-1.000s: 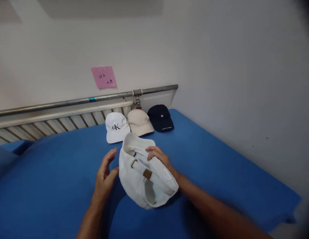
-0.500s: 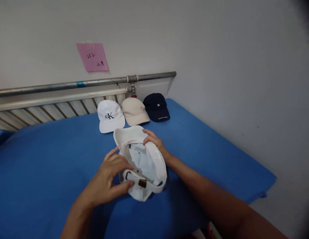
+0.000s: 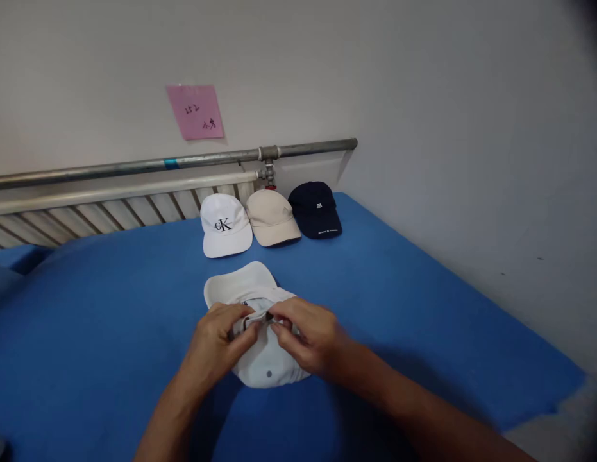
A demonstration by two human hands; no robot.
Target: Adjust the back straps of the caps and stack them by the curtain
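A white baseball cap (image 3: 272,362) is between my hands over the blue table, its brim pointing away from me and the opening partly in view. My left hand (image 3: 216,337) pinches the left part of the cap's back strap between thumb and fingers. On the right part of the strap, by the dark buckle, my right hand (image 3: 310,333) is closed in a pinch. My fingers cover much of the strap and buckle.
Behind stand a white cap with black letters (image 3: 226,231), a beige cap (image 3: 273,218) and a navy cap (image 3: 315,208) in a row on the blue tabletop (image 3: 110,333). A radiator (image 3: 110,212), a metal pipe (image 3: 211,158) and a pink note (image 3: 197,112) are at the wall.
My right hand has moved from the cap's brim side back to the strap. The cap has tilted so its back faces me more, and the view has shifted slightly.
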